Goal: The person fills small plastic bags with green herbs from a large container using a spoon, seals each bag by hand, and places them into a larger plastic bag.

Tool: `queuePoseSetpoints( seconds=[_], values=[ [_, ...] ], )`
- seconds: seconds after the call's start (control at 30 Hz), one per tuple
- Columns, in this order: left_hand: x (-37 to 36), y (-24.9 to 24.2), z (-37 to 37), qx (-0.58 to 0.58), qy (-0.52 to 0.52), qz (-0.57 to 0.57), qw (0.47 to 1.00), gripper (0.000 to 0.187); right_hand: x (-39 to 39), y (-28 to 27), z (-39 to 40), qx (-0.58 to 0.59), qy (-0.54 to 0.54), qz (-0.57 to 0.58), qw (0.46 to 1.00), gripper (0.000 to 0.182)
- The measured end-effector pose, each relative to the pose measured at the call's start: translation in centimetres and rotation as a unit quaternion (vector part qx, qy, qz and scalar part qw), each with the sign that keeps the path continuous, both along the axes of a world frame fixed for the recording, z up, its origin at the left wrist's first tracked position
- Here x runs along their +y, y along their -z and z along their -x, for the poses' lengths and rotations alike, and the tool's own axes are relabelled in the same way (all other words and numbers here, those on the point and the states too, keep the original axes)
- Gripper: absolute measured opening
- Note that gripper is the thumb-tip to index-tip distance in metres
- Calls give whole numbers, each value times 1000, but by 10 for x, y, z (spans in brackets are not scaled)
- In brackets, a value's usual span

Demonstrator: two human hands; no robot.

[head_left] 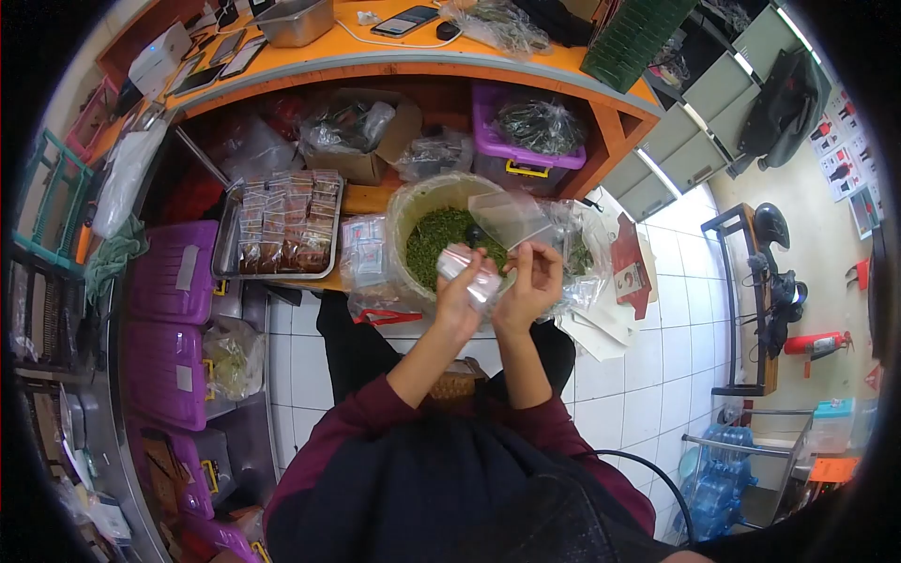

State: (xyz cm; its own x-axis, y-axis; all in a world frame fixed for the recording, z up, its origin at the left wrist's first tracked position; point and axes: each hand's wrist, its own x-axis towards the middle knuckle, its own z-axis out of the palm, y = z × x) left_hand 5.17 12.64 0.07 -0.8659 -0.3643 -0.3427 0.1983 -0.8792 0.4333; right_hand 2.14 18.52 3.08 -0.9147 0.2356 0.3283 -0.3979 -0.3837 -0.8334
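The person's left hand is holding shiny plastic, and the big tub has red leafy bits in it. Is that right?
Not quite: the leafy bits in the big tub are green, not red, as the head view shows. The left hand is indeed holding shiny plastic.

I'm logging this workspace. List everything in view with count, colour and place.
bucket: 1, pale, centre
chopped leaves: uncountable, green, in bucket
plastic packaging: count unclear, clear, left hand
thin bag: 1, clear, by right hand
tray: 1, silver, left of bucket
packets: many, brown, in tray
table: 1, orange, top
tubs: several, purple, left and under table
phones: several, dark, on table
basket: 1, green, table's right end
fire extinguisher: 1, red, far right
water jugs: several, blue, lower right
sleeves: 2, maroon, lower centre
hands: 2, bare, centre
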Motion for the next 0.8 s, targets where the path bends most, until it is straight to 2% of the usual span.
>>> queuePoseSetpoints(
  seconds=[0.03, 0.1, 0.17, 0.27, 0.37, 0.47, 0.57, 0.67, 0.77, 0.8],
  values=[
    [-10, -2, -3, 19, 4, -20, 1000, 40, 6, -2, 1, -27, -18, 9, 999, 13],
    [-27, -13, -8, 45, -1, 108, 993, 45, 14, -3, 5, -67, -34, -4, 997, 10],
    [-43, -9, -6, 56, -27, 149, 987, 43, 24, 3, 8, -106, -64, -41, 991, 8],
    [-49, 7, -5, -58, -52, 423, 903, 30, 28, 6, 8, -85, -110, -160, 977, 8],
    [-51, 2, -12, -57, 11, 457, 888, 16, 21, 2, 1, -84, -146, -208, 963, 10],
    [-42, -30, -14, 36, -25, 452, 891, 14, 20, -2, 0, -26, -159, -331, 930, 10],
    [-58, -38, -21, -46, 173, 523, 834, 15, 19, -8, -2, 34, -120, -427, 896, 11],
    [-74, -21, -17, -30, 210, 488, 847, 19, 21, -15, 0, -17, -234, -393, 889, 11],
    [-74, -12, -17, 67, 88, 606, 788, 15, 21, -6, 5, -38, -246, -409, 878, 12],
    [-73, -16, -19, 75, 60, 664, 742, 14, 21, -7, 4, 46, -220, -493, 840, 12]
  ],
)
